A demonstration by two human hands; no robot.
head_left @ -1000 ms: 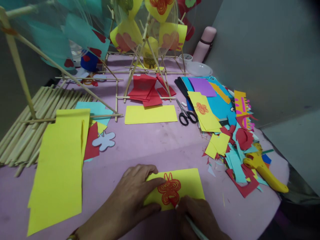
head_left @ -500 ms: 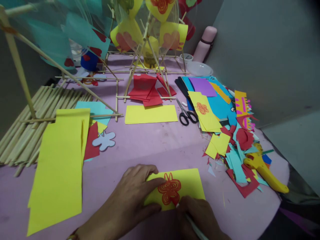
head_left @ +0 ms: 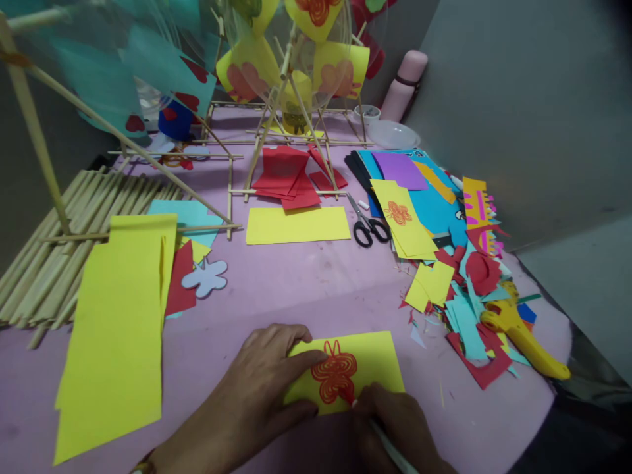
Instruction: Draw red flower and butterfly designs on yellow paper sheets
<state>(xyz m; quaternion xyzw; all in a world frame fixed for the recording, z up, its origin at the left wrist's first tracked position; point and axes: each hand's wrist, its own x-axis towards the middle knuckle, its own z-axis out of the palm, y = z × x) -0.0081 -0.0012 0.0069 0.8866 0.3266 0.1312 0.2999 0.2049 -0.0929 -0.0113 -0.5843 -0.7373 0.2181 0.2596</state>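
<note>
A yellow paper card (head_left: 378, 359) lies on the table near me, bearing a red butterfly drawing (head_left: 334, 372) made of looping lines. My left hand (head_left: 269, 368) rests across the card's left end, fingers spread and pressing it flat. Pinched in my right hand (head_left: 392, 418) is a marker (head_left: 390, 446) with a red tip and pale barrel. Its tip touches the lower right wing of the butterfly. The right hand covers the card's lower right part.
Yellow sheets (head_left: 116, 342) and bamboo sticks (head_left: 54, 243) lie left. Ahead are a yellow strip (head_left: 298, 225), black-handled scissors (head_left: 368, 230) and stick frames (head_left: 309, 118) holding decorated wheels. Paper scraps (head_left: 469, 322) and a yellow glue gun (head_left: 526, 336) lie right; a pink flask (head_left: 405, 85) stands behind.
The marker tip and my right hand have shifted slightly right along the lower wing, where more red line shows. My left hand stays in place on the card.
</note>
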